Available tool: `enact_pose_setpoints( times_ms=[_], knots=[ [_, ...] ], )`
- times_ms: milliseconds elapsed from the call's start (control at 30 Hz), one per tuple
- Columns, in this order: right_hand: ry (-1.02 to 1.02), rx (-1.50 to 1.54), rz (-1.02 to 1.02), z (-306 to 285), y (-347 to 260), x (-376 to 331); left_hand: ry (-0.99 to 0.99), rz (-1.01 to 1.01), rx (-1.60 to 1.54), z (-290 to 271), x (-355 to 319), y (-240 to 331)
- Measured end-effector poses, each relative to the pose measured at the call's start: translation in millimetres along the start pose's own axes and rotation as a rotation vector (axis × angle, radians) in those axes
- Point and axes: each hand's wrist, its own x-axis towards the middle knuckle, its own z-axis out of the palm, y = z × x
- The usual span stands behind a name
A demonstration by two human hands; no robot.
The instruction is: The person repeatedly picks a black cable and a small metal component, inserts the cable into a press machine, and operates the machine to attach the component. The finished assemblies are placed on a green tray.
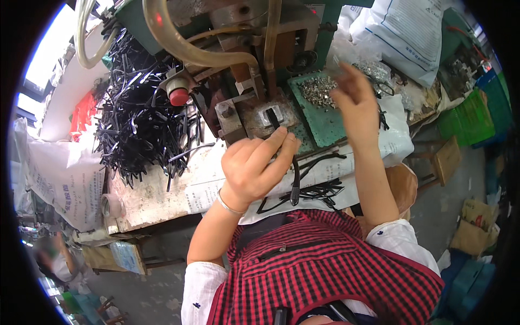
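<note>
At the green press (244, 49) on the cluttered counter (157, 195) — black strip in hand.
Left hand (254, 165) pinches a thin black plastic strip (294, 179), light and bendy — best held near its end; right hand (355, 100), fingers loosely curled, hovers over small metal pieces (318, 91).

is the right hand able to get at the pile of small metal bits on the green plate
Probably yes: the right hand hovers beside the small metal bits on the green plate, nothing between. It may already pinch one; too small to tell.

black curved plastic strip (293, 173) — pinched upright, tip at press | small metal parts (318, 90) — heaped on green plate
</note>
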Motion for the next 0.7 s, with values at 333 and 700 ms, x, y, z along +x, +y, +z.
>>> enact_pose_setpoints(
  times_ms=[333,700],
  knots=[
    [-0.116,-0.685,0.055,-54,88,-38,0.077,-0.017,0.001,8,-10,-2],
    [0.006,-0.867,-0.155,-45,102,-40,-1.191,-0.414,0.168,-133,-215,65]
  ],
)
